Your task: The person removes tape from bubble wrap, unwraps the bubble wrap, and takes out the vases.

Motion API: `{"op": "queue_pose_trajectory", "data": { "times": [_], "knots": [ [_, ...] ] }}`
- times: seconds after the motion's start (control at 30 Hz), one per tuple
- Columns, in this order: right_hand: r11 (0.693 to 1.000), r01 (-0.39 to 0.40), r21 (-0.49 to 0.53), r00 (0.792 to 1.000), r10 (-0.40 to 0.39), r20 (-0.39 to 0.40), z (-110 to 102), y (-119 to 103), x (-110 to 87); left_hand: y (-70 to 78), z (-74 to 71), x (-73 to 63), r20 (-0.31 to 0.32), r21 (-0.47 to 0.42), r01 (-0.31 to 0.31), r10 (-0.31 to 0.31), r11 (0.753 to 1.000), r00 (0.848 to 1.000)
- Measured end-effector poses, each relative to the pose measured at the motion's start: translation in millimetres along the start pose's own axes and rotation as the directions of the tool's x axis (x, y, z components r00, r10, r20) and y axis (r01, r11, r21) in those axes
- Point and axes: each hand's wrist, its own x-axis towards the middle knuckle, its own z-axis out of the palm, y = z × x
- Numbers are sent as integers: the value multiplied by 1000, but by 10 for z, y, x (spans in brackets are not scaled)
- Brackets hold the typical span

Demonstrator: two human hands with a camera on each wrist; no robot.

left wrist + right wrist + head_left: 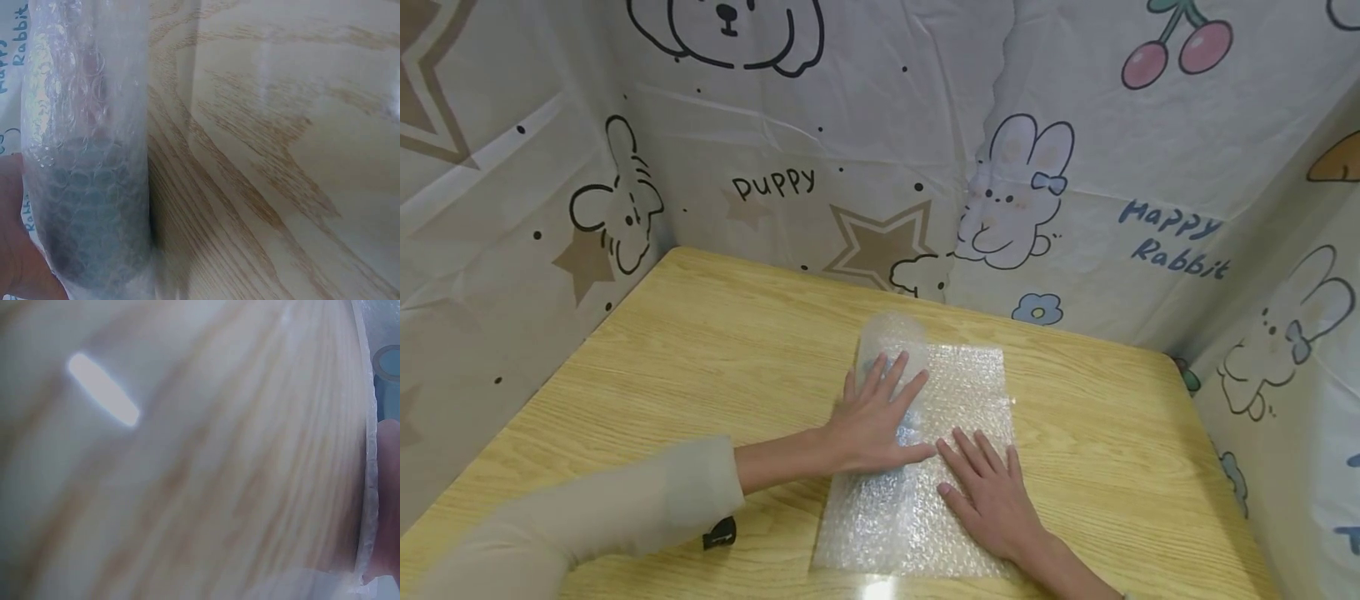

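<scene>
A sheet of bubble wrap (967, 375) lies on the wooden table, its left part covering a bulky bluish thing. In the left wrist view this thing (94, 206) shows blurred through the bubbles, grey-green and rounded; its kind cannot be told. My left hand (872, 425) rests on the covered thing with fingers spread and thumb out to the right. Flat on the right half of the sheet lies my right hand (988, 500), fingers straight, close to the left thumb. The right wrist view catches only part of the right hand (387, 506) beside the wrap's edge (370, 487).
A small black object (720, 533) sits on the table left of the wrap, partly behind the left sleeve (625, 504). The wooden tabletop (737, 350) extends around the sheet. Printed cloth (880, 125) with cartoon animals hangs at the back and sides.
</scene>
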Motion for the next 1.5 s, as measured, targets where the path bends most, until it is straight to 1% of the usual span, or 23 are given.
{"op": "queue_pose_trajectory", "data": {
  "times": [0.07, 0.2, 0.33, 0.67, 0.77, 0.9, 1.1, 1.27, 1.4, 1.5],
  "knots": [
    [1000, 2, -1, 1000, -2, 0, 2, 2, 0, 5, 22, 9, -1, 29, 8, -8, 1000, 1000],
    [1000, 2, -11, 1000, -2, 4, 9, 3, 3, 5, 55, 13, -1, 51, 14, -14, 999, 1000],
    [1000, 0, -17, 1000, 0, 4, 3, -1, 6, 1, 74, 11, -1, 47, 12, -12, 999, 1000],
    [1000, -13, -23, 1000, 14, 11, -2, -8, -3, 2, 59, -8, 23, 20, 7, -7, 1000, 1000],
    [1000, -13, -22, 1000, 13, 11, 5, -6, -5, -7, 63, -9, 22, 12, 6, -6, 1000, 1000],
    [1000, -9, -16, 1000, 9, 9, 15, -1, -5, -20, 38, -22, 5, -33, 6, -6, 999, 1000],
    [1000, -10, -11, 1000, 10, 12, 23, 3, -11, -88, -56, -70, -20, -156, 0, -3, 988, 1000],
    [1000, -10, -12, 1000, 10, 7, 10, 1, -10, -146, -135, -129, -46, -242, 12, -24, 970, 999],
    [1000, -7, -7, 1000, 7, -3, -2, 1, -3, -194, -174, -178, -47, -302, 14, -30, 953, 998],
    [1000, -8, -5, 1000, 8, -2, -2, 4, -2, -228, -209, -214, -31, -349, 19, -32, 937, 999]
  ]
}}
